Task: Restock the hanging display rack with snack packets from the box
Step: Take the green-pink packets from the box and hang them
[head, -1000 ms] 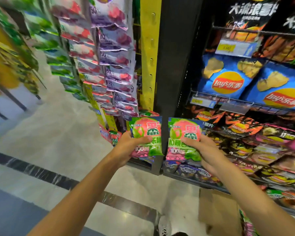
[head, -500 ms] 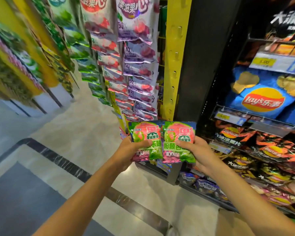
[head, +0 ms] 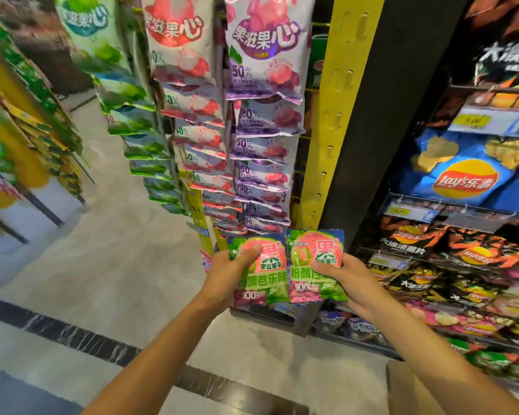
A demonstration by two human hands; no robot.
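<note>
Two green-and-pink foil snack packets, side by side, edges touching: left hand [head: 226,272] grasps left packet [head: 259,269], right hand [head: 346,275] grasps right packet [head: 315,265], below purple hanging packets [head: 264,151].

You've brought the two packets together: the left packet [head: 259,271] and right packet [head: 315,265] now touch edge to edge.
</note>
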